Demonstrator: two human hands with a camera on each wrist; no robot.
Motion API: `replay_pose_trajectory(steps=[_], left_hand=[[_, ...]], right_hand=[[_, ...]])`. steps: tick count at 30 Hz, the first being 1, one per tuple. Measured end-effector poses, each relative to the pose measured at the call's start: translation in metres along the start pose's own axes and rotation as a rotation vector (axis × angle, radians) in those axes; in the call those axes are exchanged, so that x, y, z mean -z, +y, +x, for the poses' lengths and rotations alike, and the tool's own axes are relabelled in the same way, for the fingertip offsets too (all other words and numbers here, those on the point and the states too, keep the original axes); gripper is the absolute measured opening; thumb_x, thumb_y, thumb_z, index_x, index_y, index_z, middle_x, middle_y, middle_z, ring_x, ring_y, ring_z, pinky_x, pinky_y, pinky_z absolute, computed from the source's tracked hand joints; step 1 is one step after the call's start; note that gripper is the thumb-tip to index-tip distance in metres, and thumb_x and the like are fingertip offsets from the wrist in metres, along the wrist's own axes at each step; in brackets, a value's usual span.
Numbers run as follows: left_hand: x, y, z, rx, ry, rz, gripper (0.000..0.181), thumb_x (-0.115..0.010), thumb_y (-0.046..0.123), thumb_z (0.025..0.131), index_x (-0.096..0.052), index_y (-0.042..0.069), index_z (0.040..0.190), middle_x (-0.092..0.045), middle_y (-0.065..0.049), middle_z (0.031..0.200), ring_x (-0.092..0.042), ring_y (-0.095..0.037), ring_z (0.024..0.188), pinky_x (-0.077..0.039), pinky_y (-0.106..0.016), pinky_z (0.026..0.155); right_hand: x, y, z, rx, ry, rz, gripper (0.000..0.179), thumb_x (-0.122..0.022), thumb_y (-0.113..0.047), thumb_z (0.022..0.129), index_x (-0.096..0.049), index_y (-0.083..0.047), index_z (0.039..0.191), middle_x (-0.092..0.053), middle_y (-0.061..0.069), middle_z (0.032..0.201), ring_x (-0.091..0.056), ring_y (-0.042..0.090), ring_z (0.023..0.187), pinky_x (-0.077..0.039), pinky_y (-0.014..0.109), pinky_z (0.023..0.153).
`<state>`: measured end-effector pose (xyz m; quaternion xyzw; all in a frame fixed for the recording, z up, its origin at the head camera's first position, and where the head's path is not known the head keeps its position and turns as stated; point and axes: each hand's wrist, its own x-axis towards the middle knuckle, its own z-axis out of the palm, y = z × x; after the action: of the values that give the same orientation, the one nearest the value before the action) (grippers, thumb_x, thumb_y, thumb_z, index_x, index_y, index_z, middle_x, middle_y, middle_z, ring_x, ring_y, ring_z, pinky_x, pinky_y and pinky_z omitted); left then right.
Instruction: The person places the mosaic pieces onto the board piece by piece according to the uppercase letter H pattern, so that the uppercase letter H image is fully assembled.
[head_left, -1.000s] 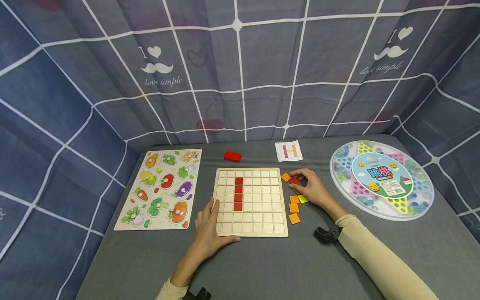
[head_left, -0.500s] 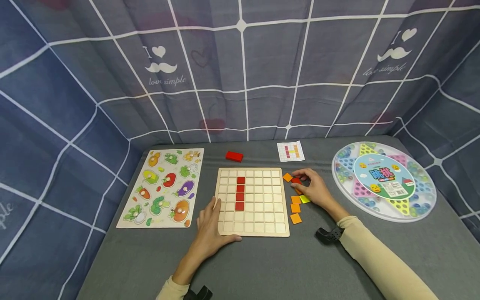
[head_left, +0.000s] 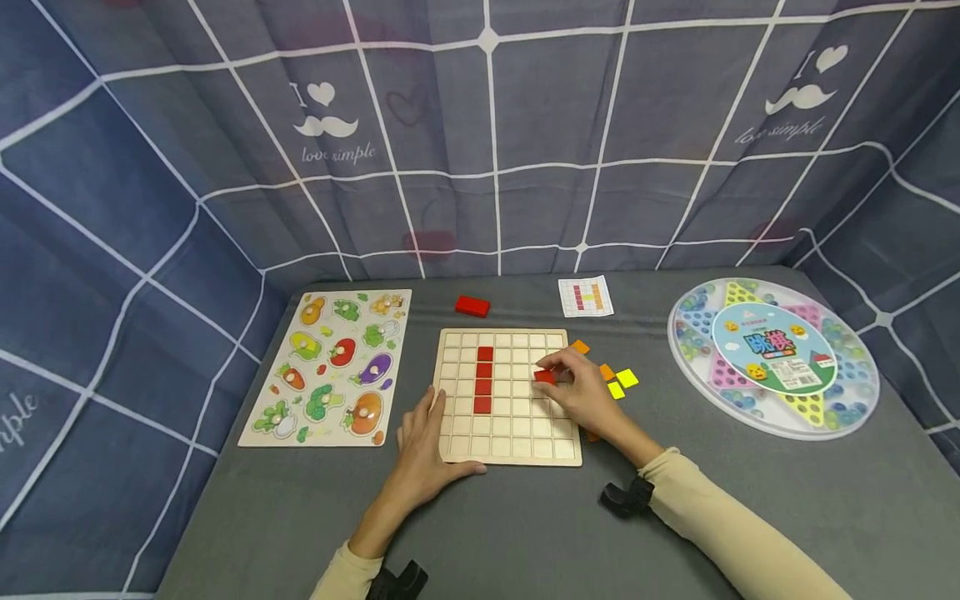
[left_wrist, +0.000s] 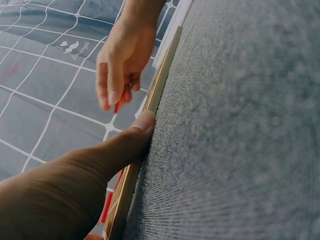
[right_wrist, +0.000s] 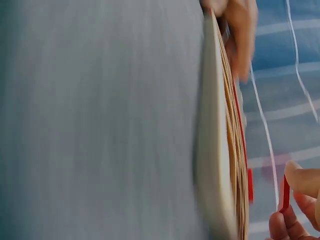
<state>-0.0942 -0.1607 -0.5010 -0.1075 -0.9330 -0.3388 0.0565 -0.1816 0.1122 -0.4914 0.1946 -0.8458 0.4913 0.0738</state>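
Observation:
In the head view, a wooden grid board (head_left: pixel 513 437) lies flat, with a column of several red square tiles (head_left: pixel 483 386) in its left half. My left hand (head_left: pixel 422 454) rests around the board's near left corner. Its fingers lie along the left side, and the thumb touches the front edge, also seen close in the left wrist view. Over the board's right half, my right hand (head_left: pixel 587 398) pinches another red square tile (head_left: pixel 544 377) between thumb and fingers. The right wrist view shows this held tile (right_wrist: pixel 285 194) on edge at the fingertips.
Loose orange tiles (head_left: pixel 607 372) and yellow tiles (head_left: pixel 626 378) lie right of the board, partly hidden by the right hand. Behind it are a red block (head_left: pixel 472 306) and a pattern card (head_left: pixel 586 297). A vegetable puzzle (head_left: pixel 322 371) flanks it left, a round game board (head_left: pixel 772 354) right.
My right hand has picked up a red tile from the loose pile and moved left over the board with it. The left hand keeps its place at the corner.

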Motion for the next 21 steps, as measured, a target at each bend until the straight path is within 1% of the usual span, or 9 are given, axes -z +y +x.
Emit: replay_pose_trajectory(steps=[3, 5, 7, 12, 15, 19, 21], left_hand=[[0.0, 0.0, 0.001, 0.003, -0.001, 0.008, 0.125, -0.094, 0.045, 0.055, -0.03, -0.002, 0.151, -0.026, -0.024, 0.156, -0.037, -0.035, 0.117, -0.025, -0.047, 0.09], [0.0, 0.001, 0.002, 0.001, 0.002, 0.013, 0.124, -0.094, 0.046, 0.055, -0.03, -0.002, 0.151, -0.027, -0.024, 0.156, -0.038, -0.035, 0.116, -0.026, -0.047, 0.089], [0.0, 0.0, 0.001, -0.004, 0.004, 0.017, 0.124, -0.094, 0.045, 0.055, -0.03, -0.002, 0.151, -0.027, -0.025, 0.156, -0.038, -0.035, 0.116, -0.026, -0.046, 0.089], [0.0, -0.001, 0.001, -0.015, 0.006, 0.026, 0.125, -0.093, 0.046, 0.055, -0.03, -0.002, 0.151, -0.027, -0.025, 0.156, -0.038, -0.036, 0.117, -0.026, -0.047, 0.09], [0.0, -0.001, 0.001, -0.023, 0.011, 0.029, 0.125, -0.093, 0.046, 0.055, -0.03, -0.002, 0.151, -0.028, -0.025, 0.156, -0.039, -0.036, 0.116, -0.027, -0.047, 0.089], [-0.001, -0.001, 0.001, -0.027, 0.018, 0.033, 0.124, -0.093, 0.047, 0.055, -0.031, -0.002, 0.151, -0.029, -0.025, 0.155, -0.039, -0.035, 0.114, -0.028, -0.046, 0.088], [-0.001, -0.002, 0.001, -0.024, 0.018, 0.034, 0.124, -0.093, 0.047, 0.055, -0.031, -0.002, 0.151, -0.029, -0.025, 0.156, -0.039, -0.034, 0.114, -0.028, -0.045, 0.087]], right_hand=[[-0.021, -0.015, -0.002, 0.032, -0.055, 0.025, 0.03, -0.083, -0.012, 0.078, -0.068, -0.006, 0.103, -0.063, 0.004, 0.093, -0.057, 0.015, 0.081, -0.049, 0.026, 0.072], [-0.034, -0.022, -0.004, 0.053, -0.089, 0.027, 0.029, -0.083, -0.013, 0.078, -0.069, -0.006, 0.102, -0.063, 0.004, 0.092, -0.055, 0.014, 0.079, -0.046, 0.024, 0.07], [-0.046, -0.029, -0.006, 0.068, -0.121, 0.024, 0.029, -0.084, -0.013, 0.077, -0.069, -0.007, 0.101, -0.064, 0.004, 0.093, -0.055, 0.013, 0.079, -0.046, 0.023, 0.07], [-0.066, -0.037, -0.009, 0.108, -0.18, -0.01, 0.028, -0.085, -0.015, 0.076, -0.069, -0.009, 0.098, -0.062, 0.001, 0.091, -0.055, 0.012, 0.079, -0.047, 0.023, 0.071], [-0.072, -0.038, -0.009, 0.129, -0.179, -0.029, 0.028, -0.086, -0.017, 0.074, -0.068, -0.01, 0.096, -0.061, 0.0, 0.089, -0.055, 0.011, 0.079, -0.047, 0.022, 0.072], [-0.077, -0.037, -0.01, 0.15, -0.149, -0.04, 0.029, -0.088, -0.017, 0.071, -0.068, -0.011, 0.092, -0.06, 0.0, 0.086, -0.054, 0.01, 0.078, -0.047, 0.021, 0.071], [-0.079, -0.036, -0.01, 0.177, -0.135, -0.047, 0.03, -0.089, -0.017, 0.07, -0.067, -0.011, 0.09, -0.06, -0.001, 0.085, -0.053, 0.01, 0.077, -0.046, 0.022, 0.071]])
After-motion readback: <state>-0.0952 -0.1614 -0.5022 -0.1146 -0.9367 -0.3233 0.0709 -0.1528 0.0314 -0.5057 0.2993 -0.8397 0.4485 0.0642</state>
